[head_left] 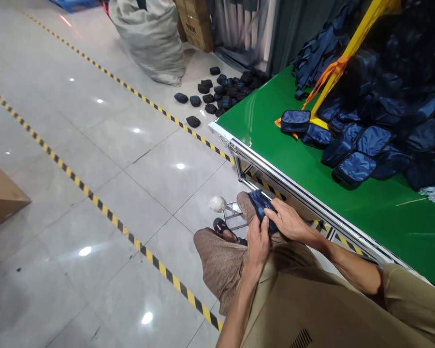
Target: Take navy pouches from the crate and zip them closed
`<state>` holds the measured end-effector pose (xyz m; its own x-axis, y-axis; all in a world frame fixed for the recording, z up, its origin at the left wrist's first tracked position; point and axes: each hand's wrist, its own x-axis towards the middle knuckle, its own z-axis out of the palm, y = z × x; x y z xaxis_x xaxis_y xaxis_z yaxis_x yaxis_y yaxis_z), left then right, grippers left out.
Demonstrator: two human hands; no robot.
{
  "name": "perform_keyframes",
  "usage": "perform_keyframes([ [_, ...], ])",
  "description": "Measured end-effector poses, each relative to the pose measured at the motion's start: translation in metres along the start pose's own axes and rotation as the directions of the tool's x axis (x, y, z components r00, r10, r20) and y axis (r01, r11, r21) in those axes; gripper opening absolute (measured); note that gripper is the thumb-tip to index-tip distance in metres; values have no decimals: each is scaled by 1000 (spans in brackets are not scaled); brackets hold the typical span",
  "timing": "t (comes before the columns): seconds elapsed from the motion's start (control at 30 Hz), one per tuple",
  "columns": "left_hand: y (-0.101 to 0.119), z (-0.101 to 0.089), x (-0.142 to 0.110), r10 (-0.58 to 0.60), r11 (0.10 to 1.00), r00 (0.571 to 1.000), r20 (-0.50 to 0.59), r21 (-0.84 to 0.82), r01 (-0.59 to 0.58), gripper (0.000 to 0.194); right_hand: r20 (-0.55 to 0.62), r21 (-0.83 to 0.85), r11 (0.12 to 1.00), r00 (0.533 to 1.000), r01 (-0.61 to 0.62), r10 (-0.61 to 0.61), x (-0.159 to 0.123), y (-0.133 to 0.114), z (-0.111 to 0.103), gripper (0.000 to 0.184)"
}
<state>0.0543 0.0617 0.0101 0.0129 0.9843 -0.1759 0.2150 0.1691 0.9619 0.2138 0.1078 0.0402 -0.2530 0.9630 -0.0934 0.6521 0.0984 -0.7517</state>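
Note:
A small dark-blue camouflage pouch [258,199] rests on my right thigh, between both hands. My left hand [258,238] grips its near edge, with the thumb pressed against the fabric. From the right, my right hand [289,218] closes over the pouch's other side, thumb and fingers on it. Parts of the pouch are covered by my fingers, so I cannot make out its zip or what they pinch. Similar blue pouches [354,169] lie piled on the green-topped table [261,113] to my right.
Several small dark pouches [193,121] are scattered on the floor beyond the table corner. Behind them stand a large grey sack [148,38] and a cardboard box [194,24]. A yellow post [342,63] rises from the table. Striped tape [123,229] crosses the floor; another carton [3,198] sits left.

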Motion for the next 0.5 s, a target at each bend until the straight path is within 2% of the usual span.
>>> perform_keyframes([
  [0.1, 1, -2, -1, -45, 992, 997, 65, -112, 52, 46, 42, -4, 997, 996, 80, -79, -2, -2, -3, 29],
  [0.23, 3, -1, 4, -113, 991, 993, -24, -77, 111, 51, 94, -2, 985, 981, 170, -169, -4, -7, -5, 31],
  [0.3, 3, 0, 4, -93, 995, 994, -62, -27, 92, 52, 66, 41, 992, 990, 121, -123, 0, -3, -8, 34],
  [0.4, 1, -1, -2, -64, 997, 994, -86, 47, 68, 47, -109, 140, 987, 990, -74, 90, 13, 14, -19, 37],
  [0.5, 1, -3, -9, -24, 999, 1000, -4, 36, 24, 43, -321, 150, 975, 925, -164, 205, 28, 30, -27, 39],
])
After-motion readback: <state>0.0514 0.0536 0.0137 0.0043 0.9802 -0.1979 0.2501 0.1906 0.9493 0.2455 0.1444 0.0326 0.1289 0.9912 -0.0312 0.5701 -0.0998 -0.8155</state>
